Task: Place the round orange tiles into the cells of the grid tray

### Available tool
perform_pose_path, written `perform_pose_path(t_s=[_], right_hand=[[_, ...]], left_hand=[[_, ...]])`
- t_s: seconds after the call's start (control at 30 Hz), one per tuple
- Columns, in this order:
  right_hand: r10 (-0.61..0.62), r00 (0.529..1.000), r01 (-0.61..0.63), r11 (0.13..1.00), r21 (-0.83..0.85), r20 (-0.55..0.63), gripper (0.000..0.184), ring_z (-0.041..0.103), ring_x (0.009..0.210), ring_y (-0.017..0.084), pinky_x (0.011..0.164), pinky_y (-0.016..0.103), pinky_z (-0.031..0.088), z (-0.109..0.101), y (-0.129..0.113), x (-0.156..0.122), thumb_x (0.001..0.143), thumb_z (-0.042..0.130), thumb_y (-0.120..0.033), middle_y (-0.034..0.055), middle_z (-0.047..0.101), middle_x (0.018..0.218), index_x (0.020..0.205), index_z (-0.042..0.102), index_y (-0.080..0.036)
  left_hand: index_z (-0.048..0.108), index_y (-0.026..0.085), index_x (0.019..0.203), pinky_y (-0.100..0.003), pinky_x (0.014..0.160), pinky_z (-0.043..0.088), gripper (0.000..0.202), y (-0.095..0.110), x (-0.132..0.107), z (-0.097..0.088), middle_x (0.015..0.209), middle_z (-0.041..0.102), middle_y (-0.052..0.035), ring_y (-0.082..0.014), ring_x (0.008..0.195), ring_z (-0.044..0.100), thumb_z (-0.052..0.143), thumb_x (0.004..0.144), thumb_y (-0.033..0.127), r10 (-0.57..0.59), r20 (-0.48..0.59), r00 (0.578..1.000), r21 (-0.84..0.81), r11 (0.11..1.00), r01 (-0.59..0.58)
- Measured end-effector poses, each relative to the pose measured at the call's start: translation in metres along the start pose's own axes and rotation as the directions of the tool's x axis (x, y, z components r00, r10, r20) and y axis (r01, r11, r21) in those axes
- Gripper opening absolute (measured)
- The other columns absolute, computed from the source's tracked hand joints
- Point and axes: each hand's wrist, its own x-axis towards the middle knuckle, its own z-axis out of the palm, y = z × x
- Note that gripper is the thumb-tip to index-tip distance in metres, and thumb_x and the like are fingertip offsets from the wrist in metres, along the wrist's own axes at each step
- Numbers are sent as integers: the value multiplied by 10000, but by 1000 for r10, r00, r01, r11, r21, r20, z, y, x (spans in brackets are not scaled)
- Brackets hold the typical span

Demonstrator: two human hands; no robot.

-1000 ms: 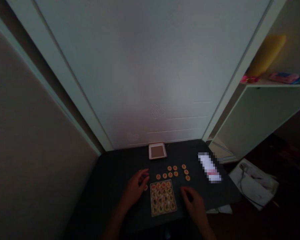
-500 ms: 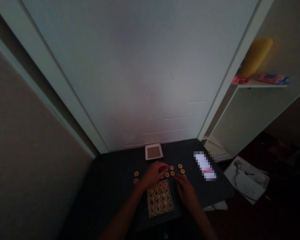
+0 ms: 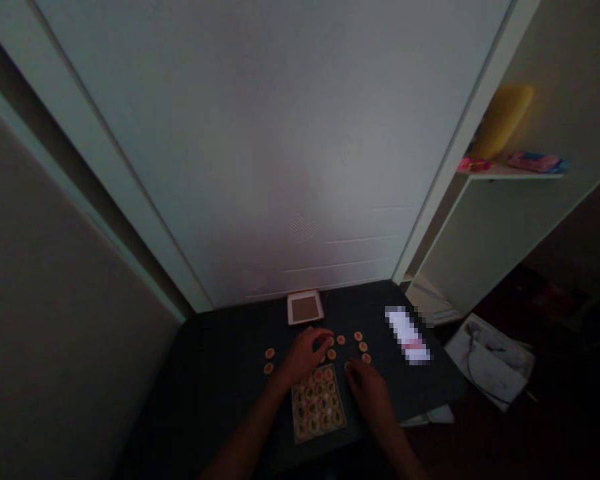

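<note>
A square box (image 3: 319, 435) full of round Chinese chess pieces, set in rows, lies near the front edge of the dark table. Behind it, my left hand (image 3: 306, 353) is closed, thumb and forefinger pinched at a Chinese chess piece (image 3: 331, 342). To the box's right, my right hand (image 3: 371, 390) has its fingertips closed on another piece (image 3: 349, 366) close to the box's corner. Loose red-marked pieces lie around the hands, among them one (image 3: 341, 340) between them and a column (image 3: 363, 347) farther right. Two more (image 3: 269, 353) lie left of my left wrist.
A shallow box lid (image 3: 305, 309) rests against the white panel (image 3: 300, 167) at the back. A pixelated bright object (image 3: 407, 335) lies on the table's right side. Beyond the right edge are a white box (image 3: 490, 360) with a cable and a shelf unit (image 3: 500, 220).
My right hand has drawn back toward the box's right side with a piece at its fingertips. My left hand stays in nearly the same place. The view has shifted slightly.
</note>
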Motion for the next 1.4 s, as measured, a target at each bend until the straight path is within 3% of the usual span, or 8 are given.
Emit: perform_pose_path(t_s=[0.17, 0.33, 0.5, 0.6, 0.7, 0.87, 1.1, 1.4], right_hand=[[-14, 998, 17, 998, 53, -55, 241, 694, 776, 205, 730, 309, 560, -8, -11, 3, 913, 556, -311, 72, 743, 947, 1094, 691, -226], [-87, 987, 106, 985, 139, -135, 302, 687, 812, 206, 768, 323, 565, -21, -30, 5, 907, 583, -332, 76, 729, 994, 1183, 646, -227], [-194, 969, 220, 959, 179, -151, 276, 676, 967, 226, 864, 355, 558, -26, -49, 9, 905, 596, -282, 75, 720, 1072, 1173, 654, -251], [-218, 966, 242, 952, 189, -141, 276, 675, 982, 223, 875, 357, 560, -23, -55, 7, 903, 597, -256, 73, 720, 1083, 1172, 661, -256], [-209, 970, 231, 950, 208, -122, 295, 679, 972, 220, 868, 348, 564, -20, -58, 3, 895, 609, -251, 73, 721, 1087, 1184, 667, -259], [-145, 984, 167, 948, 269, -100, 277, 685, 912, 220, 829, 341, 567, -19, -65, -3, 885, 635, -293, 79, 725, 1054, 1152, 695, -250], [-30, 999, 9, 903, 430, 40, 284, 688, 866, 224, 807, 340, 561, -25, -77, -7, 888, 648, -407, 68, 740, 1007, 1114, 723, -253], [129, 955, -272, 736, 620, 266, 416, 715, 978, 290, 874, 393, 554, -26, -84, -7, 825, 687, -565, 92, 769, 1044, 1052, 742, -221]], left_hand=[[713, 230, 1113, -330, 853, 536, 303, 5, -3, 1, 1032, 760, -53, -217, 923, 702, 585, 915, 420, -52, -27, 998, -119, 992, 49], [631, 184, 1209, -318, 771, 569, 396, 17, -14, 5, 977, 775, -82, -215, 863, 738, 577, 919, 448, -129, 1, 992, -277, 953, 124], [682, 168, 1067, -343, 819, 565, 360, 30, -28, 11, 981, 782, -100, -239, 899, 741, 700, 834, 442, -199, 127, 972, -460, 856, 235], [713, 159, 929, -345, 827, 562, 316, 31, -36, 15, 931, 785, -101, -246, 888, 738, 741, 791, 442, -216, 94, 972, -490, 839, 234], [717, 160, 911, -345, 823, 565, 314, 27, -43, 17, 908, 784, -93, -242, 871, 739, 759, 774, 439, -234, 66, 970, -510, 828, 234], [718, 172, 935, -344, 846, 565, 297, 23, -56, 16, 941, 784, -82, -231, 882, 738, 768, 782, 422, -229, 58, 972, -541, 811, 224], [733, 175, 953, -374, 890, 555, 309, 24, -70, 9, 968, 780, -93, -254, 934, 728, 764, 787, 434, -222, 57, 973, -539, 814, 217], [730, 178, 1024, -380, 932, 545, 354, 27, -83, 5, 1078, 761, -107, -270, 1015, 711, 761, 792, 443, -228, 107, 968, -570, 784, 247]])
